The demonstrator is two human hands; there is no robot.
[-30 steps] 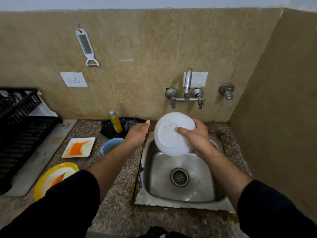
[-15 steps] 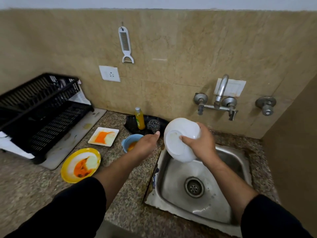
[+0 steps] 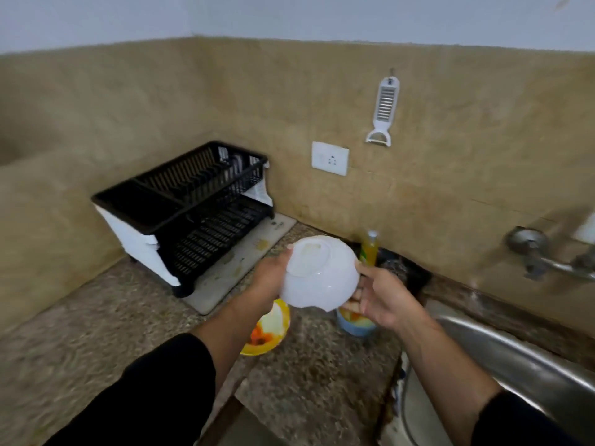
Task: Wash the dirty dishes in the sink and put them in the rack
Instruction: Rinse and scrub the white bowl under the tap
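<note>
— two hands on the bowl, right?
— yes. the left hand curls round its left side, fingers mostly hidden behind it. the right hand is looser: thumb on the right wall, fingers under the rim, a light pinch.
— where is it?
— in the air over the counter, just above the yellow plate and the blue bowl. the rack sits far left, well apart; the sink is near right.
— which way does it point?
— upside down. the foot faces up and tips toward the near side, and the mouth faces down at the counter. it's round, so no real long axis (only the foot-to-mouth line, leaning a little off upright).
— and doing this well?
— i'd judge it's on its way to the rack. keep the mouth down so it drains. a glossy bowl is likely slick when wet, so one hand should grip firmly before the other lets go. carry it high enough to clear the dirty plate, then set it in the rack without knocking the frame.
</note>
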